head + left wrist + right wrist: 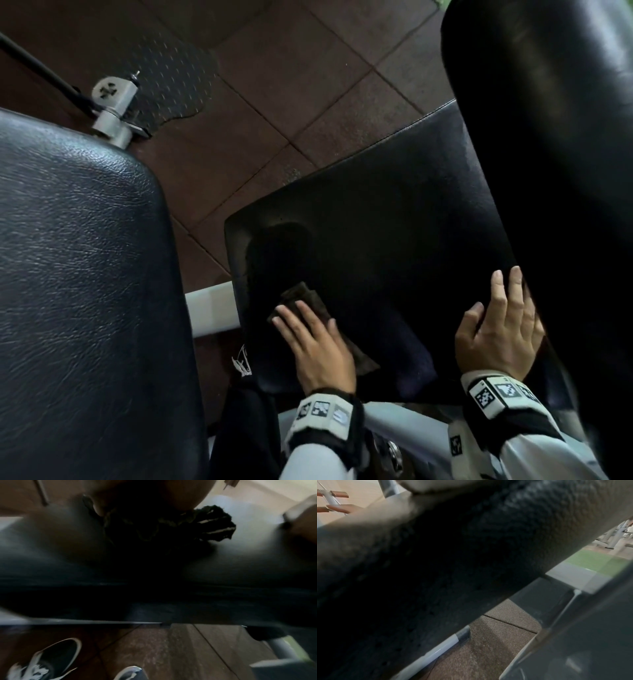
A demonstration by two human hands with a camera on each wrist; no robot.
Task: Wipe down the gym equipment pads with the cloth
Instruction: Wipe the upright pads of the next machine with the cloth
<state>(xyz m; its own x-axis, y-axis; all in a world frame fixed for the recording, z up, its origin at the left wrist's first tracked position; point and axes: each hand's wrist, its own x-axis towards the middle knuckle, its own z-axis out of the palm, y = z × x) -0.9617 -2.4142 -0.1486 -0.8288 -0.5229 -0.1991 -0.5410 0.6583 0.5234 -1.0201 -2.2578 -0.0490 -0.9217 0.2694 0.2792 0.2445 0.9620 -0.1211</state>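
A black seat pad [376, 219] lies in the middle of the head view. My left hand [308, 332] lies flat on a dark cloth [298, 298] and presses it onto the pad's near left part, fingers straight. In the left wrist view the bunched cloth [197, 523] shows under my palm on the pad [68, 540]. My right hand [500, 325] rests with spread fingers on the pad's right side, beside the upright black back pad [548, 137]. The right wrist view is filled by the blurred back pad [453, 561].
A large black pad [75, 274] stands close on the left, with a metal bracket and cable [113, 109] behind it. A white frame bar [212, 308] runs under the seat. Brown floor tiles [291, 85] lie beyond. My shoes [48, 660] stand below the seat.
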